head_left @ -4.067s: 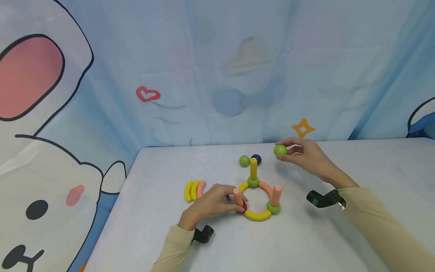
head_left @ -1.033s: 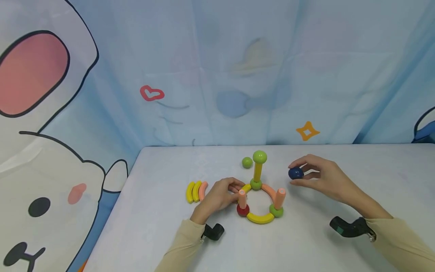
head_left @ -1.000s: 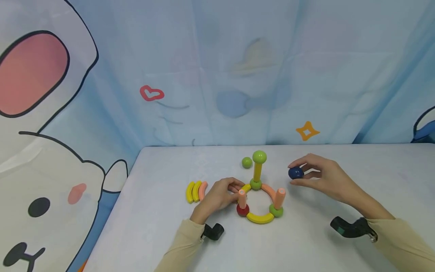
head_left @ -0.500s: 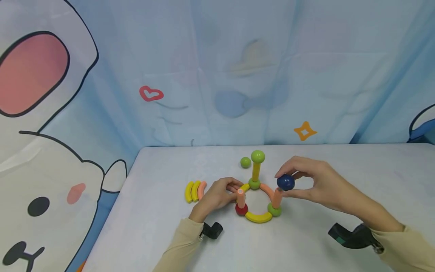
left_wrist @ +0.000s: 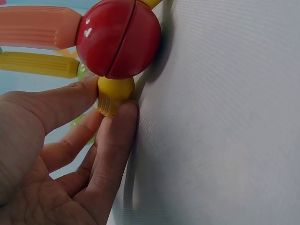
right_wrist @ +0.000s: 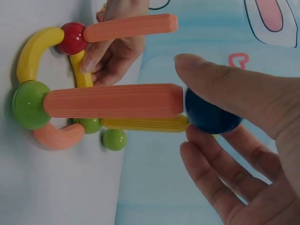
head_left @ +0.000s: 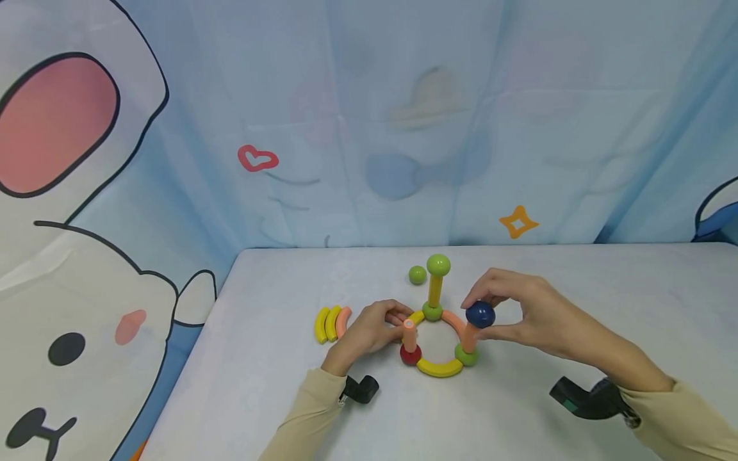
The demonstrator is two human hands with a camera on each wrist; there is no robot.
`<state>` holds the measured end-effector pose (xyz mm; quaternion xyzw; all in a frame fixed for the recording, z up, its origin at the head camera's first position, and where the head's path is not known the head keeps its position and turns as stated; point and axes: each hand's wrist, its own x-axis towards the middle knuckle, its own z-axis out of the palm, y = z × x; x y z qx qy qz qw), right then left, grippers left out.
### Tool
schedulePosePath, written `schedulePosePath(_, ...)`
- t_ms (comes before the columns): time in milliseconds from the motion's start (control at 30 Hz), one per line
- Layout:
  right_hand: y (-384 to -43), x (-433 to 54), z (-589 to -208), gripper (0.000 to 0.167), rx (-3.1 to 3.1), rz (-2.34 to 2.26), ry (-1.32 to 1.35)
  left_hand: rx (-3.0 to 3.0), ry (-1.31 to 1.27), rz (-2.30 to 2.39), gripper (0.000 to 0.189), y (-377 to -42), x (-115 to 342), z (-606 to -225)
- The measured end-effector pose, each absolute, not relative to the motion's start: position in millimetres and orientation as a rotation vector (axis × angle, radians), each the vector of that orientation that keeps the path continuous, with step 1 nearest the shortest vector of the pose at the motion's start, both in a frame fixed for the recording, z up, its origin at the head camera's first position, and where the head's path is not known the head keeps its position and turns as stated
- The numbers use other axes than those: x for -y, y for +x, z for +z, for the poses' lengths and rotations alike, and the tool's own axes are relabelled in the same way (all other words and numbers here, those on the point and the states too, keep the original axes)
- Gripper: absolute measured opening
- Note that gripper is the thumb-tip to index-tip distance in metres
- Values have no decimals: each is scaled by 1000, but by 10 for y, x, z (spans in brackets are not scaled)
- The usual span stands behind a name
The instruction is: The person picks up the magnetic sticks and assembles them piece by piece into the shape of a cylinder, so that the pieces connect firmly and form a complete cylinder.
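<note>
My right hand (head_left: 533,310) holds a dark blue ball (head_left: 480,314) between thumb and fingers, right at the upper end of an upright orange rod (right_wrist: 117,101). The two look to meet there. That rod rises from a green ball (head_left: 466,355) in a ring of curved yellow and orange sticks. With thumb and fingers, my left hand (head_left: 369,330) pinches a curved yellow stick (left_wrist: 112,96) beside the red ball (head_left: 410,355). A second orange rod (head_left: 409,335) stands on the red ball. At the back, a yellow rod (head_left: 435,291) carries a green ball (head_left: 439,265).
A loose green ball (head_left: 418,275) lies behind the ring. Left of my left hand, two yellow curved sticks (head_left: 326,324) and an orange curved stick (head_left: 343,321) lie side by side on the white table (head_left: 277,282). A printed curtain (head_left: 346,128) hangs behind.
A green ball went onto the yellow rod, and my right hand took the blue ball. It then moved left to the right orange rod's top. The left hand shifted from red ball to yellow stick.
</note>
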<state>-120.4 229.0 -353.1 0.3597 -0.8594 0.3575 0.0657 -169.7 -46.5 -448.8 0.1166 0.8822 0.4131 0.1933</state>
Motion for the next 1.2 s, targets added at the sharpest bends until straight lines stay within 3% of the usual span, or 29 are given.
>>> schedulePosePath(267, -1166, -2345, -3544, 53, 2690, 1049, 998, -2483, 348, 1157, 28, -1704, 429, -4483)
schedulePosePath(533, -1235, -2587, -3832, 65, 2839, 1352, 937, -2480, 342, 1163, 28, -1702, 406, -4496)
schedulePosePath(667, -1351, -2776, -4155, 54, 2952, 1646, 942, -2472, 344, 1171, 28, -1698, 425, -4499)
schedulePosePath(833, -1461, -2820, -4458, 37, 3044, 1873, 648, -2464, 367, 1177, 29, -1703, 482, -4501)
schedulePosePath(1200, -1453, -2715, -4482, 34, 3074, 1902, 374, -2364, 523, 1151, 38, -1823, 552, -4346)
